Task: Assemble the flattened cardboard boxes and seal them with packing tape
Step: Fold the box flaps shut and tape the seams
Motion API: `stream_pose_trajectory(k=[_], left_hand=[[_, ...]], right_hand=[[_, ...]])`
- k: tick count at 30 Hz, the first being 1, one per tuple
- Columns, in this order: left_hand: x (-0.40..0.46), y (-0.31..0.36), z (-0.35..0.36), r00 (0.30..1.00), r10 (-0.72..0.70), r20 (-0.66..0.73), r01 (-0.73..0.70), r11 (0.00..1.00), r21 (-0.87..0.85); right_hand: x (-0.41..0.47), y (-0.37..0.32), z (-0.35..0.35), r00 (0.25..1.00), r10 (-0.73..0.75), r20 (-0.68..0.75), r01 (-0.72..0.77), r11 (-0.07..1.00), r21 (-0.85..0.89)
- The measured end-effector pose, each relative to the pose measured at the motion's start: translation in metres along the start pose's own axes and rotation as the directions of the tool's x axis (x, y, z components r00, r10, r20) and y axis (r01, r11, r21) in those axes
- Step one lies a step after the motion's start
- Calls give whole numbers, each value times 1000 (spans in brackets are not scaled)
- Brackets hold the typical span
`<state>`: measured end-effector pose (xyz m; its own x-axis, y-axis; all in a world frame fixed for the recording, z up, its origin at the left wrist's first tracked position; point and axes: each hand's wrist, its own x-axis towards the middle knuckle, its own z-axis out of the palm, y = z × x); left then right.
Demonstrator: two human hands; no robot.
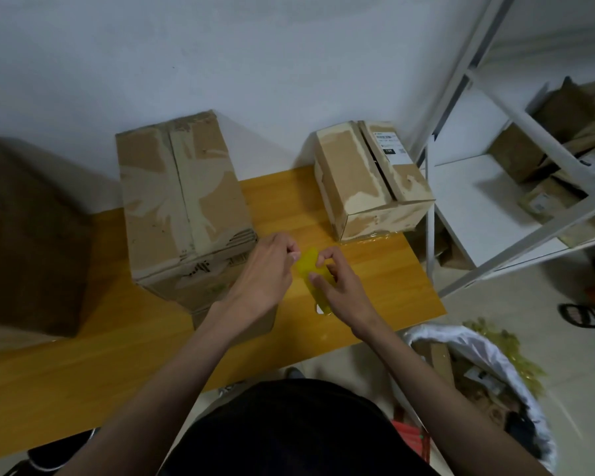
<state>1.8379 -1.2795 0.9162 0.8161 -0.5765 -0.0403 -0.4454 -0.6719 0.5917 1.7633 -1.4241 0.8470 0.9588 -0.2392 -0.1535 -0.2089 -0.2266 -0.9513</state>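
A tall cardboard box [182, 201] stands closed on the wooden table [83, 372], old tape marks across its top. A smaller box [368, 187] with a shipping label sits at the table's far right, its top flaps slightly apart. Between them, above the table, both hands hold a yellowish strip of packing tape [310, 264]. My left hand [265, 273] pinches the strip's upper left edge with its fingertips. My right hand [337, 280] pinches it from the right, thumb and fingers curled on the tape. The strip's lower end hangs toward the table.
A dark, blurred box [28, 235] stands at the table's left. White metal shelving [516, 187] with cardboard packages fills the right. A white-lined bin [474, 383] of scraps sits on the floor at lower right, a sandal [588, 316] beyond it. The wall is close behind the boxes.
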Motion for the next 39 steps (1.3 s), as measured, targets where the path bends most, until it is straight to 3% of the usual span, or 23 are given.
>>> stream_pose_trajectory(k=[9,19,29,39], left_hand=[[20,-6,-25,984,25,175,-10,996,-83],[38,-7,-11,953,-57,296,53,998,21],[29,-6,16,967,-31,253,50,996,-68],[30,-4,37,970,-10,244,23,998,-51]], right_hand=[[-11,-1,-8,991,-105,85,96,990,99],[-19,10,-19,979,-137,153,126,989,77],[-27,21,-21,989,-48,137,34,994,104],[-41,22,-29,996,-34,84,25,993,115]])
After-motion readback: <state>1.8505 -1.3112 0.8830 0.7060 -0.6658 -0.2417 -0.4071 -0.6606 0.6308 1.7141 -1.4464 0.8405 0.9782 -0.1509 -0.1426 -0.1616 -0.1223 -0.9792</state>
